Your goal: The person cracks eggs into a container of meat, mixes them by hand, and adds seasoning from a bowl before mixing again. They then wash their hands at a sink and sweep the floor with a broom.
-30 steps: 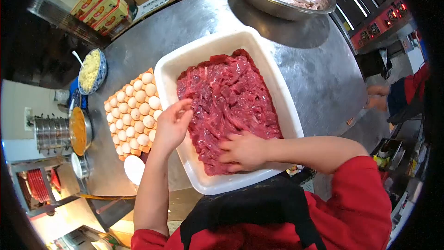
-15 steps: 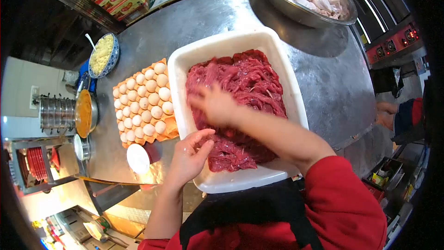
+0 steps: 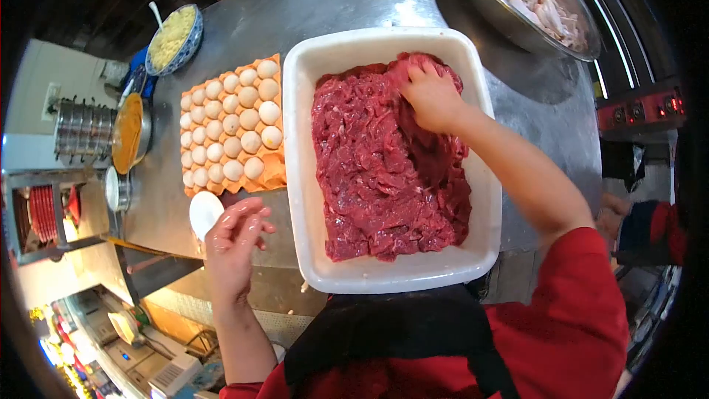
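A white plastic tub [image 3: 487, 199] holds a thick layer of raw red meat strips [image 3: 377, 177]. My right hand [image 3: 434, 97] reaches into its far right part, fingers curled into the meat and closed on some of it; the fingertips are partly buried. Left of the tub, my left hand [image 3: 235, 240] hovers with wet, loosely bent fingers apart, holding nothing. Close to its fingertips is a white round lid or bowl [image 3: 205, 214], partly covered by the hand. An orange tray [image 3: 275, 170] of several eggs [image 3: 231, 125] lies beside the tub.
A steel basin [image 3: 509, 26] of pale raw meat stands at the back right. At the left are a blue-patterned bowl [image 3: 193, 44] with chopped yellowish food and a spoon, and steel pots [image 3: 85, 129]. Another person's arm [image 3: 614, 210] shows at the right edge.
My right hand has moved from the meat's left side to its far right. My left hand has drawn away from the tub leftward. The meat is spread into a flatter layer.
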The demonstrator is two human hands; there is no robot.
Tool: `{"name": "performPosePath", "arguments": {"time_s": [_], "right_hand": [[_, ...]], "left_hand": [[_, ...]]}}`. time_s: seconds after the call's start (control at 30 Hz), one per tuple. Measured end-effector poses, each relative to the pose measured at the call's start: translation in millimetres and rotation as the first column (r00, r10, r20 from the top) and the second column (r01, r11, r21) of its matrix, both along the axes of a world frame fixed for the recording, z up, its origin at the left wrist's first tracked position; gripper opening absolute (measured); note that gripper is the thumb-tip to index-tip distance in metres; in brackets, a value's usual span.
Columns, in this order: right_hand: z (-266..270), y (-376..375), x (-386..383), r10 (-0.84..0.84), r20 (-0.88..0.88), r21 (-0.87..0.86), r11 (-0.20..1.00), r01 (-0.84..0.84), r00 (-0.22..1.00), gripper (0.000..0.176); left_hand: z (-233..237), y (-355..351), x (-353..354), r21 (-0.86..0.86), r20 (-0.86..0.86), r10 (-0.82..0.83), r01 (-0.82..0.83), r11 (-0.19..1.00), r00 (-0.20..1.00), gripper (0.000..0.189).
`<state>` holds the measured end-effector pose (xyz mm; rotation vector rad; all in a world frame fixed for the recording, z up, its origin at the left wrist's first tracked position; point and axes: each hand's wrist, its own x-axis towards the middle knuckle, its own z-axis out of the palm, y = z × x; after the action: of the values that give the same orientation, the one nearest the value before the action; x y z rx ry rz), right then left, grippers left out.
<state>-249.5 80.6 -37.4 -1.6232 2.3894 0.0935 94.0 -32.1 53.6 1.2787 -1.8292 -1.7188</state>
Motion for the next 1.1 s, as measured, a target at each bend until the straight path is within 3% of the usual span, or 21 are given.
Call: {"name": "performPosePath", "arguments": {"time_s": [0.07, 0.13, 0.2, 0.27, 0.33, 0.47, 0.53, 0.6, 0.63, 0.67, 0.7, 0.73, 0.77, 0.83, 0.87, 0.93, 0.97, 1.0, 1.03, 1.07, 1.1], "right_hand": [[-3.6, -38.8, 19.6, -0.125, 0.169, -0.099, 0.985, 0.143, 0.978, 0.042], [-12.7, -56.0, 69.1, 0.031, 0.128, -0.119, 0.993, -0.016, 0.991, 0.053], [-11.0, -50.6, 109.9, 0.126, 0.21, -0.1, 0.989, -0.107, 0.97, 0.053], [-14.5, -22.1, 131.5, 0.319, 0.327, -0.061, 0.946, -0.318, 0.889, 0.059], [-13.1, 25.0, 144.8, 0.4, 0.522, -0.189, 0.916, -0.355, 0.754, 0.056], [3.3, 91.2, 118.1, 0.541, 0.554, -0.095, 0.797, -0.597, 0.633, 0.046], [14.9, 95.0, 84.2, 0.379, 0.639, 0.123, 0.808, -0.576, 0.669, 0.041], [33.0, 70.8, 57.3, 0.315, 0.359, 0.491, 0.736, -0.465, 0.878, 0.037], [28.4, 55.4, 42.3, 0.19, 0.208, 0.559, 0.782, -0.276, 0.959, 0.036], [16.1, 40.5, 28.0, 0.059, 0.044, 0.588, 0.805, -0.073, 0.997, 0.035], [7.5, 31.9, 14.4, 0.012, -0.041, 0.354, 0.935, 0.003, 0.999, 0.036], [-0.7, 22.1, 8.5, -0.043, -0.109, 0.087, 0.995, 0.053, 0.993, 0.036], [-10.3, 8.1, 15.2, -0.014, -0.132, 0.077, 0.997, 0.025, 0.991, 0.036], [-39.8, -22.1, 36.2, -0.373, 0.072, -0.082, 0.922, 0.378, 0.925, 0.045], [-66.1, -26.1, 56.0, -0.324, 0.156, -0.135, 0.929, 0.345, 0.933, 0.058], [-40.8, -19.4, 137.7, -0.131, 0.042, -0.018, 0.991, 0.132, 0.99, 0.075], [-34.1, -14.8, 166.1, -0.056, 0.073, 0.085, 0.995, 0.05, 0.996, 0.081], [-39.9, -4.3, 177.6, -0.019, 0.207, 0.052, 0.999, 0.009, 0.978, 0.082], [-48.2, 9.9, 178.8, 0.048, 0.3, -0.039, 0.999, -0.038, 0.953, 0.081], [-59.5, 18.1, 164.2, 0.205, 0.389, -0.089, 0.979, -0.185, 0.898, 0.074], [-48.3, 28.9, 167.6, 0.264, 0.472, -0.147, 0.964, -0.22, 0.841, 0.059]], "left_hand": [[0.1, -0.1, 19.8, 0.01, 0.016, 0.096, -0.096, 0.995, 0.995, 0.022], [-2.5, 0.1, 43.6, 0.078, 0.02, 0.271, -0.271, 0.959, 0.963, 0.022], [-6.4, 7.3, 67.0, 0.103, 0.009, 0.344, -0.343, 0.934, 0.939, 0.022], [-13.6, 14.7, 95.1, 0.202, 0.018, 0.461, -0.455, 0.867, 0.887, 0.021], [-21.8, 27.8, 120.9, 0.233, 0.015, 0.483, -0.473, 0.85, 0.875, 0.02], [-57.2, 52.9, 174.2, 0.217, 0.104, 0.579, -0.587, 0.78, 0.808, 0.02], [-103.9, 64.9, 228.5, 0.185, 0.135, 0.601, -0.615, 0.766, 0.788, 0.016], [-159.3, 94.8, 287.3, 0.212, 0.224, 0.606, -0.645, 0.734, 0.763, 0.013], [-189.5, 118.3, 326.6, 0.265, 0.245, 0.583, -0.632, 0.729, 0.775, 0.014], [-214.4, 145.4, 359.6, 0.329, 0.324, 0.606, -0.687, 0.648, 0.726, 0.016], [-241.0, 177.1, 395.4, 0.385, 0.402, 0.618, -0.737, 0.556, 0.676, 0.019], [-283.5, 223.2, 455.5, 0.396, 0.382, 0.636, -0.741, 0.543, 0.67, 0.019], [-318.1, 285.1, 516.3, 0.433, 0.471, 0.612, -0.771, 0.467, 0.635, 0.015], [-358.2, 320.9, 526.7, 0.471, 0.541, 0.601, -0.804, 0.363, 0.588, 0.011], [-362.2, 337.7, 535.1, 0.444, 0.555, 0.435, -0.695, 0.566, 0.709, 0.011], [-373.6, 367.2, 550.7, 0.383, 0.596, 0.056, -0.345, 0.857, 0.801, 0.011], [-383.4, 384.9, 556.3, 0.347, 0.628, -0.116, -0.144, 0.927, 0.769, 0.01], [-392.9, 408.9, 561.2, 0.316, 0.672, -0.256, 0.044, 0.948, 0.695, 0.01], [-387.6, 441.9, 558.3, 0.299, 0.678, -0.183, -0.039, 0.953, 0.711, 0.01], [-375.2, 412.9, 536.3, 0.408, 0.648, 0.266, -0.62, 0.671, 0.714, 0.01], [-292.1, 339.0, 476.8, 0.499, 0.647, 0.634, -0.864, 0.069, 0.424, 0.011]]}}
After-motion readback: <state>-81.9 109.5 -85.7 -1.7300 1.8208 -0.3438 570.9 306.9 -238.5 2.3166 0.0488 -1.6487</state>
